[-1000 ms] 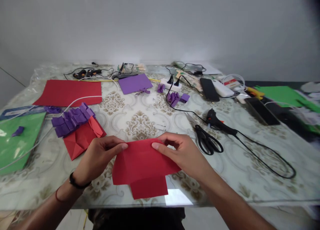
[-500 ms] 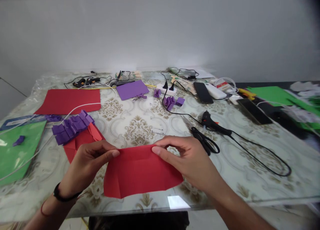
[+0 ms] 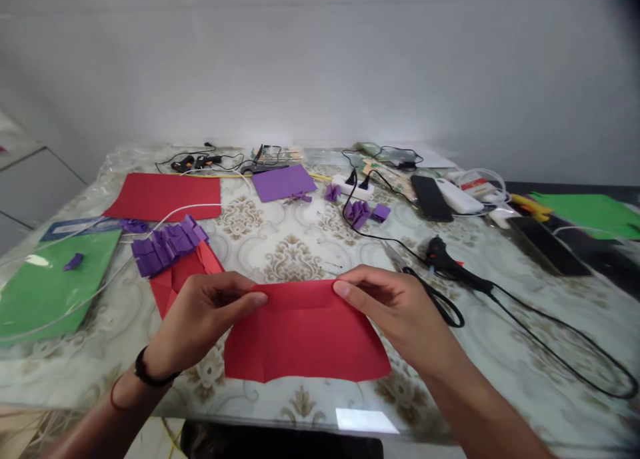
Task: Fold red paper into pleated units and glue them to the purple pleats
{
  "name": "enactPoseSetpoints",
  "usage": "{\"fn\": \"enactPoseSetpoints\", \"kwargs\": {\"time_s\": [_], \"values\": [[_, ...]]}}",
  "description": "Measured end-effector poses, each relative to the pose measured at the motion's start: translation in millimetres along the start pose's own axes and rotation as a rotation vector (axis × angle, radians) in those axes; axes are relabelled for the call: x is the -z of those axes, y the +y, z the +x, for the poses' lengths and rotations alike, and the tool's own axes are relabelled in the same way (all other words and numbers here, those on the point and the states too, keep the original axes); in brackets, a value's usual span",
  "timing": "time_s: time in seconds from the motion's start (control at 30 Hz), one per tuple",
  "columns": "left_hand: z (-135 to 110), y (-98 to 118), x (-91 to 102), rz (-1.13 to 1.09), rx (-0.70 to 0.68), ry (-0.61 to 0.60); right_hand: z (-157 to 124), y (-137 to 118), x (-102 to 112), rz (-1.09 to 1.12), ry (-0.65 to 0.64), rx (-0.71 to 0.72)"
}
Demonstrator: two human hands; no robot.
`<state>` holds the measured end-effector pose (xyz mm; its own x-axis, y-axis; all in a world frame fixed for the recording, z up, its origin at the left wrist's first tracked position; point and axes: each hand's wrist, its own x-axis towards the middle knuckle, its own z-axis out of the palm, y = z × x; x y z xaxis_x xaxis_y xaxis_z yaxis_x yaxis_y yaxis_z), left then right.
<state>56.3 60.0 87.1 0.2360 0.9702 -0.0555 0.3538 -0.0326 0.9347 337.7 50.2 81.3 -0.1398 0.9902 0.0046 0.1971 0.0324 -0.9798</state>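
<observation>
Head view, left: a green sheet (image 3: 45, 289) lies flat on the table (image 3: 295, 256), with purple pleated pieces (image 3: 167, 246) near it.
Left hand (image 3: 205, 312): thumb and forefinger pinch the red paper's upper left edge.
Red paper (image 3: 305, 336): flat near the table's front edge, between both hands, spreading below the fingertips.
Right hand (image 3: 405, 309): fingers closed on the upper right corner.
Right: scissors (image 3: 445, 309) partly hidden behind that hand; glue gun (image 3: 453, 267) just beyond.

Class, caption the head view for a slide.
Left hand and right hand pinch the far edge of a folded red sheet on a patterned table, scissors and glue gun beside them.
</observation>
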Motion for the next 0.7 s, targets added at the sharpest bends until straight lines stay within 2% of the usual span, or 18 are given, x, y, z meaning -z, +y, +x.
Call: {"fn": "enactPoseSetpoints", "kwargs": {"time_s": [0.2,0.3,0.37,0.47,0.57,0.7], "values": [[1,19,4.1,0.021,-0.162,0.084,-1,-8,3,-0.040,0.152,0.152],[4,22,7.6,0.041,-0.190,0.169,2,-18,3,-0.022,0.102,0.109],[9,19,9.4,0.072,-0.175,0.180,9,-18,4,-0.020,0.044,0.040],[25,-2,8.4,0.166,-0.122,0.070,25,1,0,-0.074,-0.035,-0.042],[42,-40,0.8,0.302,-0.151,-0.039,40,40,-10,-0.231,-0.110,-0.044],[49,-83,-13.4,0.412,-0.222,-0.054,43,80,-26,-0.378,-0.037,-0.006]]}}
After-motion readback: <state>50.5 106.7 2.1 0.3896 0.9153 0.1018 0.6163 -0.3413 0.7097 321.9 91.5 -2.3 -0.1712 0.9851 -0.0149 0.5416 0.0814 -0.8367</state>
